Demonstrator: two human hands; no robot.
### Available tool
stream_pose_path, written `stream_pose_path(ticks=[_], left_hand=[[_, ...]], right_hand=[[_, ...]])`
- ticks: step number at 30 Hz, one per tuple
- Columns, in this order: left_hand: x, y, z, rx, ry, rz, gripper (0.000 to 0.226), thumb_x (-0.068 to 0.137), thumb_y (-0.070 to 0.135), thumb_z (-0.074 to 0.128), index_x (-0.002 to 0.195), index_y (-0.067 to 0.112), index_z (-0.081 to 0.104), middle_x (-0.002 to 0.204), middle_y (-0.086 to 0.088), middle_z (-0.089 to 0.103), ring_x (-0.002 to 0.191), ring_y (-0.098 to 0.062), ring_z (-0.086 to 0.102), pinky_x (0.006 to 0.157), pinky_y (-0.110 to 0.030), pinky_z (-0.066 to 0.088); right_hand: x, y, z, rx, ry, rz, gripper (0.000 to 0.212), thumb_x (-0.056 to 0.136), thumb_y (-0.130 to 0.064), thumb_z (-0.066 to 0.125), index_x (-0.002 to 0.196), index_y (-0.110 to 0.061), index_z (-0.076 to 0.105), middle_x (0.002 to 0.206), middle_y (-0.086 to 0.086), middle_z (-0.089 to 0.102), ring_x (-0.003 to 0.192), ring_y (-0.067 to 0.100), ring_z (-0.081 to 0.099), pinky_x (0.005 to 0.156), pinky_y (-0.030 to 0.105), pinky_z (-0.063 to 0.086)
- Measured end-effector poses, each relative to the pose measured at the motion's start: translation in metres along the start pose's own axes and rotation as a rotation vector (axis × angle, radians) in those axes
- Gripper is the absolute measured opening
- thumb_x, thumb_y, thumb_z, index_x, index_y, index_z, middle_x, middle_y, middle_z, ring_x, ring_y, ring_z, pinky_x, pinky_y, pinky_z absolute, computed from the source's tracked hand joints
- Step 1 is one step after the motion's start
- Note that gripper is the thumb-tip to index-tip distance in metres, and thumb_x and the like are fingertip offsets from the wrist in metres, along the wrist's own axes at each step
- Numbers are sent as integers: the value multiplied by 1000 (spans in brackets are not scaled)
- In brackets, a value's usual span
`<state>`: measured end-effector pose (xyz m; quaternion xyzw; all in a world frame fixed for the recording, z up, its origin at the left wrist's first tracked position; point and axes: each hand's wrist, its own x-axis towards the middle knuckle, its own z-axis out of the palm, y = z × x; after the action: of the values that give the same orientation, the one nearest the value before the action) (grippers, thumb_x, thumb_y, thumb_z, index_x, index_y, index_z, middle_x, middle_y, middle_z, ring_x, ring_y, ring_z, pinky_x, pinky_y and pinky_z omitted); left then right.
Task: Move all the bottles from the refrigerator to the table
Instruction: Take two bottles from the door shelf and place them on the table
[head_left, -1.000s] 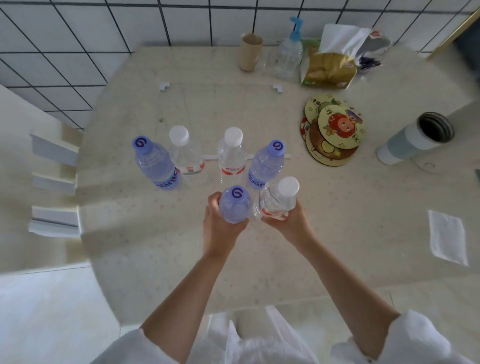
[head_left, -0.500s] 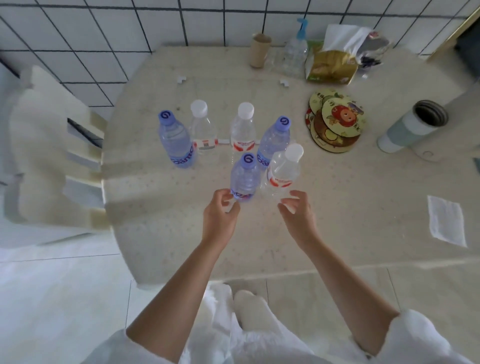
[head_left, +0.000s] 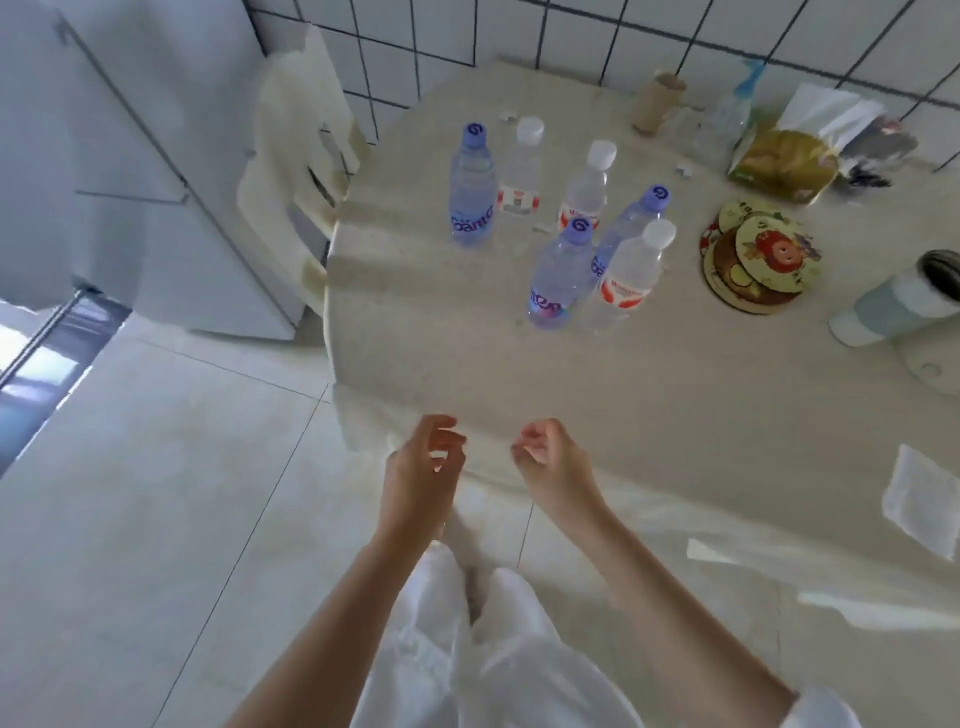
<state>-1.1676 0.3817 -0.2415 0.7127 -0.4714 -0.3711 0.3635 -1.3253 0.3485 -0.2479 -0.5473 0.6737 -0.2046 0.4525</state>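
- Your left hand (head_left: 423, 470) and right hand (head_left: 548, 462) hang side by side over the near edge of the table (head_left: 649, 395), fingers loosely curled, both holding nothing.
- Six bottles stand upright on the table, far from your hands.
- The near pair stands just beside each other: a purple-capped bottle (head_left: 561, 275) on the left, a white-capped bottle (head_left: 628, 275) on the right.
- Behind them are a second purple-capped one (head_left: 631, 223), a white-capped one (head_left: 587, 192), another white-capped one (head_left: 519, 171), and a purple-capped one (head_left: 471, 192) farthest left.
- The refrigerator (head_left: 130, 171) stands at far left, beyond a white chair (head_left: 296, 171); you cannot see inside it.
- Judging by this, a delivery is finished and you are between trips.
- The next move likely calls for turning left to the refrigerator and checking for remaining bottles.
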Motion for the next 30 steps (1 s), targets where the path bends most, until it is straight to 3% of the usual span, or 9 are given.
stream_pose_path(ticks=[3,5,9,11,14,18,21,25,30], left_hand=[[-44,-21,-34,6,46,-76,27,87,4,58,108,21,62,85,14,71,80,2,66,72,-4,47],[-70,-36,-59,-3,84,-132,26,88,7,58,108,24,61,85,17,71,85,4,64,77,-10,50],[-112,-64,-104,-20,208,-213,27,89,7,59,107,28,61,86,19,70,88,5,64,79,-18,52],[-133,-79,-128,-31,284,-234,30,89,7,60,105,32,59,86,19,71,87,6,64,78,-17,52],[-159,-105,-170,-43,388,-263,29,89,7,62,105,31,59,85,19,70,85,6,65,75,-16,53],[-192,-144,-236,-43,474,-306,26,90,11,63,109,28,59,88,17,70,83,4,66,75,-17,54],[-217,-177,-291,-24,529,-341,25,91,15,64,109,31,58,90,15,70,83,3,67,76,-18,55],[-237,-213,-355,-25,581,-392,24,90,15,64,106,31,58,87,16,70,81,6,66,72,-10,52],[-246,-244,-414,-67,607,-453,18,91,16,64,102,30,60,86,13,70,82,2,66,72,-15,54]], right_hand=[[-32,-9,17,-77,-151,-81,17,90,-22,60,104,-12,55,106,-1,64,108,14,59,95,32,47],[-49,-18,33,-155,-255,-129,16,91,-26,58,102,-15,53,107,-4,63,108,11,57,93,30,46],[-79,-45,68,-263,-439,-233,15,93,-32,54,105,-23,50,107,-10,59,97,6,53,71,8,37],[-94,-61,95,-292,-529,-284,21,94,-35,53,113,-27,47,114,-13,58,105,3,53,78,5,37],[-117,-90,143,-313,-633,-374,39,94,-38,52,131,-29,41,125,-10,57,118,7,52,97,18,40],[-155,-130,214,-394,-734,-481,46,96,-38,50,139,-29,35,128,-12,54,113,4,50,94,15,37],[-183,-152,276,-421,-774,-551,47,95,-37,52,138,-26,37,126,-7,57,117,10,53,97,20,41],[-213,-176,341,-436,-828,-569,48,94,-37,54,138,-25,39,124,-6,58,117,10,54,101,28,43],[-232,-202,400,-472,-876,-587,49,94,-36,54,138,-24,39,124,-6,58,117,10,53,102,28,43]])
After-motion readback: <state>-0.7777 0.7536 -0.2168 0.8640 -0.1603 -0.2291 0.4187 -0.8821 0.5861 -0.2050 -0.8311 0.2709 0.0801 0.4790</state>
